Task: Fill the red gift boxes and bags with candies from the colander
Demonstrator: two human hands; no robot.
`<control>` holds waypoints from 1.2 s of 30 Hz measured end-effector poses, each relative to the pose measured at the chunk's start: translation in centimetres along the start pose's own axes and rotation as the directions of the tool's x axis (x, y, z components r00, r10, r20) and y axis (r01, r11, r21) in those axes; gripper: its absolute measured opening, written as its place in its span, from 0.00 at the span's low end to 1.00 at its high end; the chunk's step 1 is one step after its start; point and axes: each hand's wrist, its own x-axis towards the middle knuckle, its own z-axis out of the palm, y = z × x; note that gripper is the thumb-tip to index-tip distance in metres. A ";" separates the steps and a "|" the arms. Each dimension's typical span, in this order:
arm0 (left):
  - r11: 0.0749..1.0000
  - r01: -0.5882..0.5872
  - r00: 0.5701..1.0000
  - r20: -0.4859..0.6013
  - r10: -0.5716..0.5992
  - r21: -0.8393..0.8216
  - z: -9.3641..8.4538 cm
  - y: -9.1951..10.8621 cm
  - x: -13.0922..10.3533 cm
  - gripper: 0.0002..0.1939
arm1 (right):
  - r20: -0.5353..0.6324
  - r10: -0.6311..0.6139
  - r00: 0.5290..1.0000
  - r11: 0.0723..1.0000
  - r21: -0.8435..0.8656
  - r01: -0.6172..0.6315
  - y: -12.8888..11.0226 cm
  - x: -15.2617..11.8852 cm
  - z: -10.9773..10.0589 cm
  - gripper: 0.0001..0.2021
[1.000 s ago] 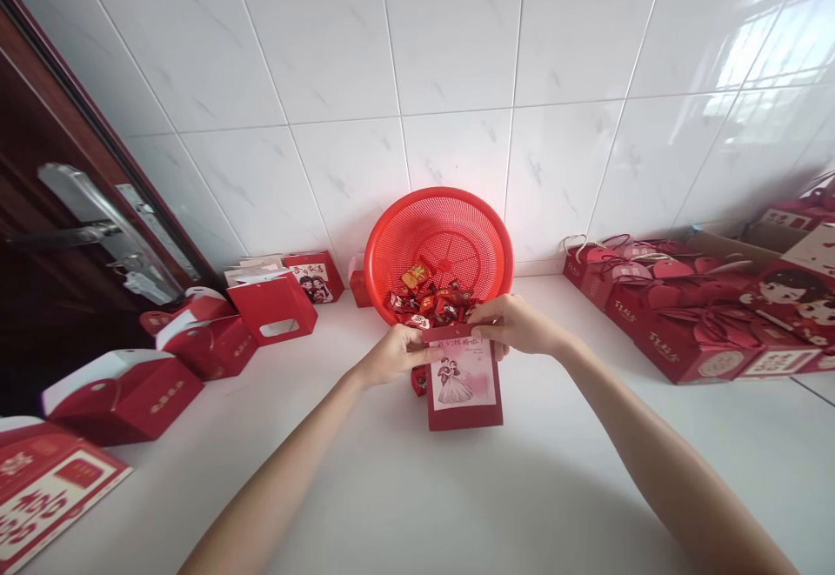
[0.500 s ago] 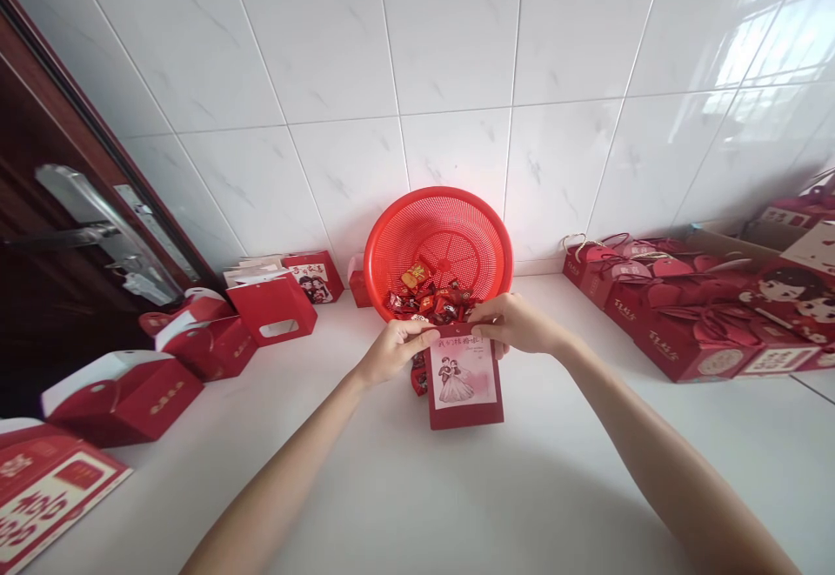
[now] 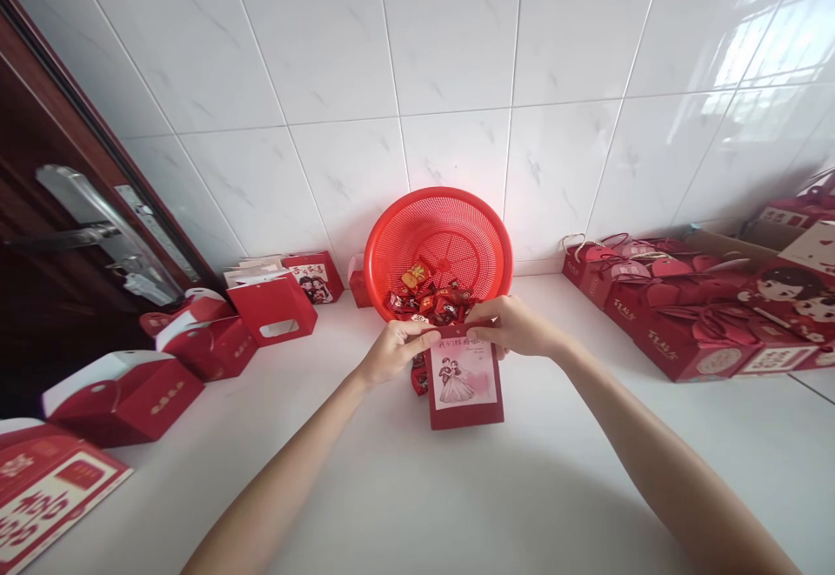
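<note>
A small red box (image 3: 464,381) with a pink front, showing a drawn couple, stands upright on the white surface. My left hand (image 3: 396,351) pinches its top edge at the left corner, and my right hand (image 3: 518,326) pinches the same edge at the right. Just behind, a red mesh basket (image 3: 441,210) leans tilted toward me against the tiled wall, with wrapped candies (image 3: 444,304) in its lower part. More red wrapped pieces (image 3: 419,377) show beside the box's left side, partly hidden by it.
Several open red boxes (image 3: 130,397) line the left side, near a dark door with a metal handle (image 3: 84,201). A red box with a window (image 3: 274,307) stands behind them. Rows of closed red boxes (image 3: 678,336) fill the right side.
My right hand has shifted very slightly left along the box's top edge. The box and my left hand look unmoved.
</note>
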 end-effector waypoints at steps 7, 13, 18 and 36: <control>1.000 -0.009 1.000 -0.013 0.010 0.014 0.1 0.0 -0.1 0.21 | 0.025 0.013 1.000 0.998 0.054 -0.015 0.7 0.2 0.1 0.06; 0.994 0.054 0.996 -0.072 -0.061 -0.093 0.8 -0.6 -0.1 0.27 | 0.005 0.003 1.000 1.000 0.019 -0.003 0.6 0.1 -0.2 0.07; 0.992 -0.046 0.952 -0.306 0.009 -0.115 2.4 -1.7 -0.7 0.26 | -0.113 0.026 0.993 0.999 0.034 -0.022 0.3 -1.2 -1.9 0.09; 0.752 -0.548 0.836 0.262 0.482 0.366 8.2 -4.1 -3.7 0.09 | -0.855 0.447 0.262 0.649 0.109 -0.753 1.2 -26.5 -12.3 0.07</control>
